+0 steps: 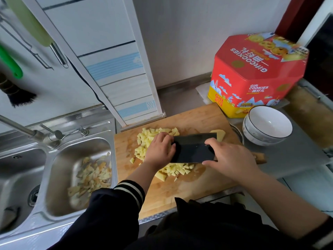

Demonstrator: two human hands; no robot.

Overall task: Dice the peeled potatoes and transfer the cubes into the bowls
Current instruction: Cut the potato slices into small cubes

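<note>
Around the left hand [159, 148] cupping potato cubes [144, 143] against the cleaver [193, 148] gripped by the right hand [230, 157], dicing looks mostly done — one uncut potato piece [220, 135] beyond the blade — stacked bowls [266, 127] unfilled.

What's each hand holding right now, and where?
Right hand grips the cleaver at the blade's handle end. Left hand presses potato cubes toward the blade.

Potato cubes [144, 147] heaped on cutting board [194, 116], cleaver [193, 149] gripped by right hand [228, 159], cubes cupped by left hand [159, 148], stacked bowls [266, 127] set just beside board
</note>
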